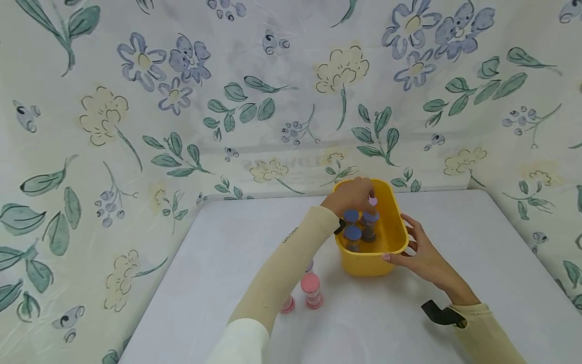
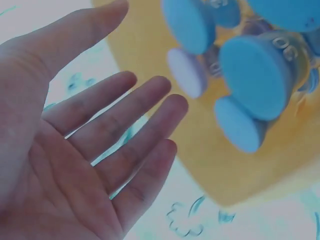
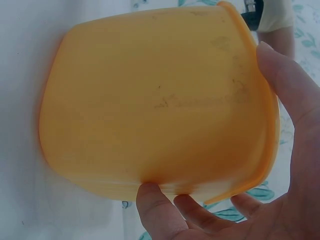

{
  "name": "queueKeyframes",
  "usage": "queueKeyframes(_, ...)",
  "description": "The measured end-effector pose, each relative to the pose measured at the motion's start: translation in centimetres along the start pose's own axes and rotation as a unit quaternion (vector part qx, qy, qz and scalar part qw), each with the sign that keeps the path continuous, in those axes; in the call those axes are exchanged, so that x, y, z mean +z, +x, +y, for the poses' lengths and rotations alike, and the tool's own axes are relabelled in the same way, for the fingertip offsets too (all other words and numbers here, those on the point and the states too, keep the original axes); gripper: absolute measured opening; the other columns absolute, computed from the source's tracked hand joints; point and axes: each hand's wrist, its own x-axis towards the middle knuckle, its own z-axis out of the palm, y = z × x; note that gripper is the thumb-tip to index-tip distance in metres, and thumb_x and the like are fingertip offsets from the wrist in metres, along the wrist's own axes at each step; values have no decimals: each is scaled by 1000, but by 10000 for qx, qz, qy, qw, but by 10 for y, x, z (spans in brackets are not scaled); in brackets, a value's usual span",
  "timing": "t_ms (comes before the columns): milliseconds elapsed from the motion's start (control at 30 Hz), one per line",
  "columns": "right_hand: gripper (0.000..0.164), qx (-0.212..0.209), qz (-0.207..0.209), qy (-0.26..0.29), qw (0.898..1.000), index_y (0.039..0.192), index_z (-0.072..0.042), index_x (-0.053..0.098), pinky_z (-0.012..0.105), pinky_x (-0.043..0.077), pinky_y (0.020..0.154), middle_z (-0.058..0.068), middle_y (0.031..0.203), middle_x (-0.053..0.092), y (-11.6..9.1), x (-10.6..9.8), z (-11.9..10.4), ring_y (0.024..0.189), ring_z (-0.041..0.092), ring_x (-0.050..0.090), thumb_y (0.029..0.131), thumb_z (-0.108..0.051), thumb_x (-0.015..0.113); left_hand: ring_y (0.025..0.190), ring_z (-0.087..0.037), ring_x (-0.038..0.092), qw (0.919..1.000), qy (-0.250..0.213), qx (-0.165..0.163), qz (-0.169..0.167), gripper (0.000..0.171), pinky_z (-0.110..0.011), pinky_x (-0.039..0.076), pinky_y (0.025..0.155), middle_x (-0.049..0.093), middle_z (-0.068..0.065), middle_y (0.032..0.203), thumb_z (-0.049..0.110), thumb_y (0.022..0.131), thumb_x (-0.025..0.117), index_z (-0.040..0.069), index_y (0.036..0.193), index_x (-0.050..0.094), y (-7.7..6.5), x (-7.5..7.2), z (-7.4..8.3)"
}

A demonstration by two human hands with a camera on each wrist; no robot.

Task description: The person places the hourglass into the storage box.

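Observation:
My left hand point(image 1: 352, 196) reaches over the far left part of a yellow plastic bin point(image 1: 367, 265). In the left wrist view its fingers are spread and relaxed, apart from the sand timers. Several sand timers with blue ends point(image 1: 352, 234) stand inside the bin; one blue cap point(image 2: 255, 77) is marked 30. A lilac timer end point(image 2: 187, 73) shows among them, and in the head view it sits close by the left fingers. My right hand point(image 1: 425, 258) grips the bin's near right corner, thumb on the rim point(image 3: 272, 125) and fingers against the outer wall.
Left of the bin, a pink sand timer point(image 1: 311, 290) stands on the white table point(image 1: 218, 263). A second pink timer point(image 1: 288, 304) and a lilac one point(image 1: 310, 265) are partly hidden by my left sleeve. A floral cloth point(image 1: 273, 167) hangs behind the table.

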Motion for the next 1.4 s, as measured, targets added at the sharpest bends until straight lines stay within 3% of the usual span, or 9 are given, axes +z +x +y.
queueKeyframes(300,116,126,-5,3,9999,166,-24,-4,64,42,112,30,167,17,1,1,1,143,55,40,89,-37,81,115,-19,67,9954,-762,262,525,53,-33,58,99,72,-4,127,42,93,76,9,134,68,-35,-27,-21)
queueKeyframes(467,115,72,17,32,10000,166,-23,-4,64,42,112,30,167,17,1,2,2,143,54,40,89,-36,81,115,-23,69,9868,-1333,443,801,48,-36,60,97,73,-8,128,35,93,77,7,131,70,-69,-32,-47)
queueKeyframes(700,117,143,46,-22,9999,166,-24,-4,65,41,112,30,168,16,0,2,1,143,54,40,89,-37,82,110,-22,69,9755,-1870,401,1087,43,-40,59,98,74,-8,124,35,93,77,9,128,71,-121,-12,-87)
queueKeyframes(933,116,94,60,-38,9999,166,-23,-4,64,41,112,31,167,17,-1,3,1,142,55,41,89,-35,81,112,-24,72,9699,-2080,382,1206,46,-45,57,103,76,-6,122,31,93,77,8,131,69,-160,11,-108)
queueKeyframes(1200,115,65,64,-17,10000,166,-23,-4,66,40,113,30,167,17,-1,4,1,142,55,40,89,-34,81,118,-27,69,9691,-2289,441,812,50,-48,54,107,73,-7,128,25,93,77,7,138,64,-194,39,-120)
queueKeyframes(1400,115,32,78,-32,10000,166,-24,-4,64,41,111,30,167,17,0,3,2,143,56,40,90,-33,81,120,-28,68,9700,-2332,490,481,52,-49,53,108,71,-8,132,24,92,78,8,139,64,-206,51,-125)
